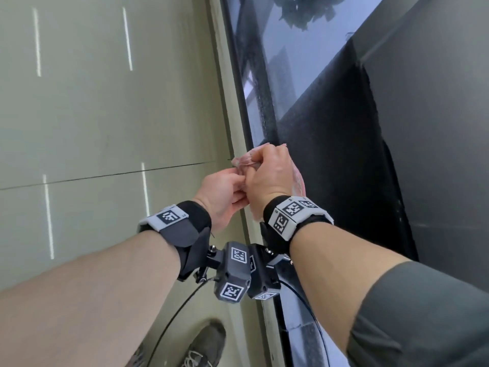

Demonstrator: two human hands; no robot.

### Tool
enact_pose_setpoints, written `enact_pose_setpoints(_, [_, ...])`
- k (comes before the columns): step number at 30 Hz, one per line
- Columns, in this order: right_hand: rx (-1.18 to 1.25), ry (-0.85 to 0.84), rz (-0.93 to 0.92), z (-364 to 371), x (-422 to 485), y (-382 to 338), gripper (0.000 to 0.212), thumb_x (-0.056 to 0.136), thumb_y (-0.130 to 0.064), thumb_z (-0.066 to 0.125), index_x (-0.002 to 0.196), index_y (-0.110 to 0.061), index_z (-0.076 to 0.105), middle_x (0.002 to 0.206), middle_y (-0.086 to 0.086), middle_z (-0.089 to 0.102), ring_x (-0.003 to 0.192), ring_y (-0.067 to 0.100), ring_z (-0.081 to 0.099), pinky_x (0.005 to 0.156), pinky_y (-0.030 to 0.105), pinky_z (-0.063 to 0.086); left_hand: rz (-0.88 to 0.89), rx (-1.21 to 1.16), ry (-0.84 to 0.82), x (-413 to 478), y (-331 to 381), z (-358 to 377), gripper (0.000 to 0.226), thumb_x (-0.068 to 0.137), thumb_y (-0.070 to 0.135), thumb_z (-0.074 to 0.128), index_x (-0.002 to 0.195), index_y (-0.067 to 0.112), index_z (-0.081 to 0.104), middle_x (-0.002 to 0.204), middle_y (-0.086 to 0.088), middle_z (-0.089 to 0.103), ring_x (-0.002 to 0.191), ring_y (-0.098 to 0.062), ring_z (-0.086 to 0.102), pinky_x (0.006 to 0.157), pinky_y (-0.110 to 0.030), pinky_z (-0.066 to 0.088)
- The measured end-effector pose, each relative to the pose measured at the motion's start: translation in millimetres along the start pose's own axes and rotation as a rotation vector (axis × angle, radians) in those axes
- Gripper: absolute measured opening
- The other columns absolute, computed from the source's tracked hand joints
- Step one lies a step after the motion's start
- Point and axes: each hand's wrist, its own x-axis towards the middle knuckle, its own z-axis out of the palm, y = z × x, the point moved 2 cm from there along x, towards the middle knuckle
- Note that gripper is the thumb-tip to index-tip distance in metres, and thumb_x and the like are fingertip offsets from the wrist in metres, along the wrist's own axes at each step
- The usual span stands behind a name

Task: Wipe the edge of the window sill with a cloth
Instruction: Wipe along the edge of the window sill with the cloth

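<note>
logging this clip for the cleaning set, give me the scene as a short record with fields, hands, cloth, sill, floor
left hand: fingers pinch the cloth from the left side
right hand: closed around the cloth, back of hand up
cloth: pale pink, bunched between both hands, above the sill edge
window sill: dark, speckled, glossy, runs up the frame
sill edge: dark front lip beside a pale wall strip
wrist trackers: marker-tagged bands on both wrists
floor: pale tiles, light streaks
shoe: grey, laced, at bottom

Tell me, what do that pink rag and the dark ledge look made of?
The cloth, bunched in the right hand and pinched by the left hand, looks like soft woven fabric: it creases. The window sill looks like polished dark stone, speckled and reflective, though possibly laminate.
</note>
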Motion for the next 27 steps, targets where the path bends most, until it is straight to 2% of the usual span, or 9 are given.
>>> enact_pose_setpoints(2, [-0.028, 0.009, 0.003, -3, 31, -11, 0.008, 0.083, -0.025, 0.061, 0.077, -0.025, 0.056, 0.095, -0.005, 0.047, 0.096, 0.016, 0.049, 0.085, 0.018, 0.034, -0.017, 0.058, -0.077, 17, 26, 6, 0.039, 0.088, -0.005, 0.043, 0.119, 0.008, 0.061, 0.085, -0.006, 0.069, 0.075, -0.017, 0.064, 0.067, -0.027, 0.053])
enact_pose_setpoints(5, [-0.102, 0.017, 0.021, -5, 72, -20, 0.012, 0.083, -0.023, 0.060, 0.078, -0.026, 0.049, 0.095, -0.005, 0.043, 0.096, 0.017, 0.046, 0.080, 0.016, 0.027, -0.048, 0.137, -0.178, 42, 59, 13, 0.046, 0.086, -0.012, 0.043, 0.125, 0.007, 0.055, 0.100, -0.016, 0.061, 0.089, -0.025, 0.057, 0.087, -0.039, 0.048])
enact_pose_setpoints(6, [-0.124, 0.001, 0.033, -5, 81, -23, 0.015, 0.083, -0.023, 0.060, 0.079, -0.027, 0.047, 0.095, -0.005, 0.042, 0.095, 0.016, 0.045, 0.079, 0.016, 0.026, -0.056, 0.141, -0.190, 47, 66, 14, 0.047, 0.086, -0.013, 0.044, 0.126, 0.007, 0.054, 0.100, -0.016, 0.061, 0.090, -0.025, 0.057, 0.089, -0.040, 0.048])
enact_pose_setpoints(10, [-0.141, -0.006, 0.065, -3, 133, -48, 0.017, 0.082, -0.024, 0.060, 0.077, -0.030, 0.044, 0.094, -0.007, 0.039, 0.088, 0.011, 0.037, 0.076, 0.017, 0.025, -0.059, 0.114, -0.212, 79, 110, 14, 0.047, 0.085, -0.015, 0.045, 0.127, 0.006, 0.053, 0.080, -0.003, 0.068, 0.075, -0.016, 0.064, 0.069, -0.030, 0.054])
enact_pose_setpoints(13, [-0.159, 0.038, 0.048, -6, 175, -69, 0.022, 0.079, -0.021, 0.059, 0.074, -0.031, 0.041, 0.091, -0.007, 0.037, 0.085, 0.011, 0.035, 0.076, 0.019, 0.027, -0.041, 0.110, -0.194, 105, 147, 19, 0.044, 0.086, -0.013, 0.047, 0.124, 0.007, 0.055, 0.082, -0.003, 0.069, 0.074, -0.015, 0.064, 0.069, -0.029, 0.054])
enact_pose_setpoints(17, [-0.221, 0.042, 0.057, -4, 220, -90, 0.028, 0.078, -0.026, 0.058, 0.069, -0.037, 0.033, 0.089, -0.008, 0.037, 0.084, 0.012, 0.038, 0.077, 0.026, 0.034, -0.042, 0.105, -0.172, 133, 188, 20, 0.040, 0.087, -0.012, 0.045, 0.120, 0.007, 0.058, 0.091, -0.009, 0.067, 0.080, -0.018, 0.063, 0.071, -0.031, 0.054])
enact_pose_setpoints(20, [-0.249, 0.029, 0.107, -8, 243, -95, 0.029, 0.078, -0.031, 0.057, 0.065, -0.037, 0.032, 0.087, -0.009, 0.037, 0.081, 0.012, 0.040, 0.072, 0.026, 0.032, -0.060, 0.130, -0.144, 151, 209, 26, 0.038, 0.088, -0.011, 0.044, 0.120, 0.006, 0.058, 0.088, -0.008, 0.067, 0.073, -0.015, 0.063, 0.064, -0.029, 0.053])
enact_pose_setpoints(23, [-0.267, 0.056, 0.135, -16, 273, -104, 0.026, 0.080, -0.031, 0.057, 0.069, -0.036, 0.034, 0.087, -0.009, 0.036, 0.082, 0.013, 0.040, 0.071, 0.027, 0.031, -0.079, 0.160, -0.143, 173, 236, 37, 0.035, 0.089, -0.010, 0.044, 0.117, 0.003, 0.058, 0.087, -0.008, 0.067, 0.074, -0.016, 0.063, 0.061, -0.027, 0.052])
enact_pose_setpoints(27, [-0.199, -0.023, 0.161, -26, 329, -124, 0.027, 0.080, -0.024, 0.057, 0.068, -0.033, 0.035, 0.091, -0.008, 0.036, 0.088, 0.015, 0.041, 0.075, 0.028, 0.032, -0.102, 0.216, -0.152, 204, 285, 45, 0.025, 0.088, -0.008, 0.050, 0.109, 0.002, 0.059, 0.082, -0.007, 0.066, 0.068, -0.015, 0.065, 0.058, -0.024, 0.052])
